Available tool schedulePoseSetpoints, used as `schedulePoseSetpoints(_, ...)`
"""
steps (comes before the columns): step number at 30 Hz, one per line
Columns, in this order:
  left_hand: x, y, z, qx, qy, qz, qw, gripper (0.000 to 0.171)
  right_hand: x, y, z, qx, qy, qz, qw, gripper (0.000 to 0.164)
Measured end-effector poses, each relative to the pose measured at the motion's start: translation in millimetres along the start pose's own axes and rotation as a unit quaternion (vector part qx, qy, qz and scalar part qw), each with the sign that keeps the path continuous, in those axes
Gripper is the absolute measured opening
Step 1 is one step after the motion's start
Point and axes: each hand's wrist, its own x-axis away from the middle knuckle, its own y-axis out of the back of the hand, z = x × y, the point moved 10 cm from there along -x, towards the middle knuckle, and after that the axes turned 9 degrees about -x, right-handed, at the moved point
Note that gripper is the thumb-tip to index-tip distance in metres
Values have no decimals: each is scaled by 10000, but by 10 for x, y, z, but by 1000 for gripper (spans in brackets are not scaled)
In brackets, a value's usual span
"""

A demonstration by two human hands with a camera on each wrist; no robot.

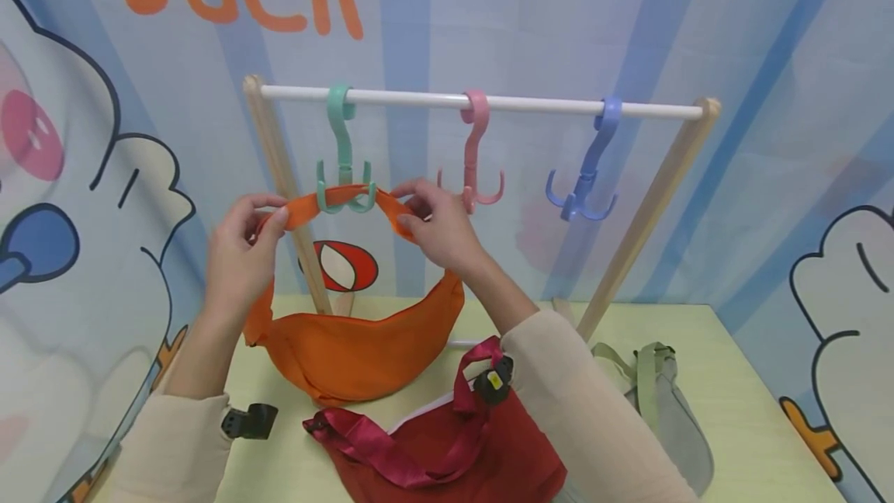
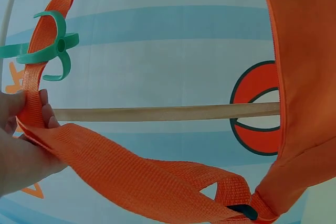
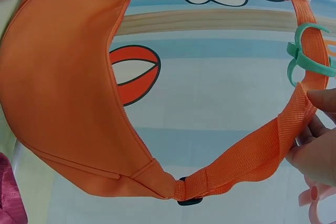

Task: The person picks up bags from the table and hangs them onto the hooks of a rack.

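An orange crossbody bag [image 1: 370,355] hangs by its webbing strap [image 1: 303,210] below a green multi-prong hook [image 1: 342,138]. The strap runs among the hook's prongs. Left of the hook, my left hand [image 1: 243,254] pinches the strap between thumb and fingers. On the other side my right hand [image 1: 443,227] grips it too. Seen from the left wrist, the strap [image 2: 105,163] twists down to a black buckle [image 2: 243,211] at the bag's corner. The right wrist view gives the bag's zipped edge and a second buckle [image 3: 190,201].
A white rod [image 1: 412,99] on wooden posts also carries a pink hook [image 1: 472,146] and a blue hook [image 1: 590,157]. On the pale table [image 1: 740,410] lie a dark red bag [image 1: 447,441] in front and a grey-green bag [image 1: 673,410] at the right. Behind stands a printed striped backdrop [image 1: 545,14].
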Motion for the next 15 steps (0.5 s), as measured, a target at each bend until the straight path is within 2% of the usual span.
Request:
schedulePoseSetpoints(2, -32, -56, 108, -3, -38, 64, 10000, 34, 1, -8, -26, -9, -38, 58, 10000, 27)
schedulePoseSetpoints(7, -243, -251, 664, -83, -191, -146, 9997, 33, -5, -24, -80, 13, -106, 144, 9998, 30)
schedulePoseSetpoints(9, -304, -309, 831, -119, -258, -210, 9994, 32, -1, -32, -85, 34, -80, 174, 9998, 31)
schedulePoseSetpoints(11, -309, -316, 844, -54, -331, -226, 9992, 31, 7, -35, -87, 34, -61, 197, 9998, 32)
schedulePoseSetpoints(15, -165, -203, 503, 165, -277, -125, 9994, 32, 21, -41, -98, -7, -69, 228, 9997, 34)
